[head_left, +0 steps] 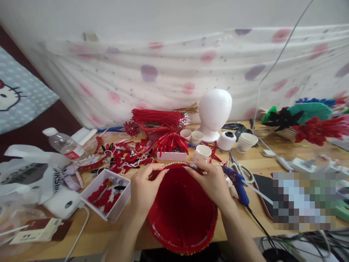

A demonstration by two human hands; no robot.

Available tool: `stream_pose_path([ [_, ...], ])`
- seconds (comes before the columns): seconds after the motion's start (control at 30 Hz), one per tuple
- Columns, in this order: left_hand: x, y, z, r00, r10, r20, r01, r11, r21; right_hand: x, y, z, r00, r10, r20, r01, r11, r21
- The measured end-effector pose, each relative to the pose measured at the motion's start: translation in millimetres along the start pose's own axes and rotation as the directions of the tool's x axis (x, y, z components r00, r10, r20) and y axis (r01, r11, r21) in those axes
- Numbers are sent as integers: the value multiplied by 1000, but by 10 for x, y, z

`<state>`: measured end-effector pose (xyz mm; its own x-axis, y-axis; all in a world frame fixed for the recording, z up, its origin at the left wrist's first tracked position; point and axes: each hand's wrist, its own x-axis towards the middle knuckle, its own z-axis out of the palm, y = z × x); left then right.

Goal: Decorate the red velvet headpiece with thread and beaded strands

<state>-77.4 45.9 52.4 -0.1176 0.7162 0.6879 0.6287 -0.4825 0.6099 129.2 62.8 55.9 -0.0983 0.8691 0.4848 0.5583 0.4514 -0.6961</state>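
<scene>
A deep red, bowl-shaped hat stands at the table's front edge with its open side facing me. Gold beads trim its rim, and the inside looks glossy. My left hand pinches the far rim on the left, thumb inside and fingers outside. On the right, my right hand grips the same rim in a like way, beside a small silvery ornament on the bead trim. My fingertips behind the rim are partly hidden.
Right of the hat lie a blue glue gun and scissors. Paper cups and a white foam head stand behind. A white box of red pieces, a plastic bottle and red trimmings are left.
</scene>
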Motion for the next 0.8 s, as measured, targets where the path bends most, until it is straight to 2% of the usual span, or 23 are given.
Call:
stream_pose_path([
  [0.13,-8,17,9,999,38,-20,-38,999,-6,2,-41,-27,1000,-26,7,26,999,20],
  [0.27,47,-11,33,993,99,-66,-100,995,-8,36,-66,-95,993,-107,55,103,993,58],
  [0.33,111,-48,35,986,131,-100,-132,991,1,89,-80,-88,988,-155,24,153,987,57],
  [0.43,221,-118,-18,968,186,-168,-181,982,45,213,-110,37,963,-251,-101,255,967,28],
  [0.53,224,-194,-149,933,256,-252,-230,965,126,347,-117,284,891,-393,-226,400,916,-16],
  [0.6,113,-244,-260,913,271,-305,-230,959,164,405,-90,471,824,-490,-284,496,867,-57],
  [0.63,26,-266,-318,915,249,-319,-209,966,156,418,-69,558,787,-538,-301,542,837,-80],
  [0.7,-184,-303,-436,944,132,-302,-115,991,73,411,-28,701,715,-630,-305,625,770,-125],
  [0.8,-488,-350,-611,989,-56,-140,45,996,-82,352,-12,814,626,-740,-246,720,670,-183],
])
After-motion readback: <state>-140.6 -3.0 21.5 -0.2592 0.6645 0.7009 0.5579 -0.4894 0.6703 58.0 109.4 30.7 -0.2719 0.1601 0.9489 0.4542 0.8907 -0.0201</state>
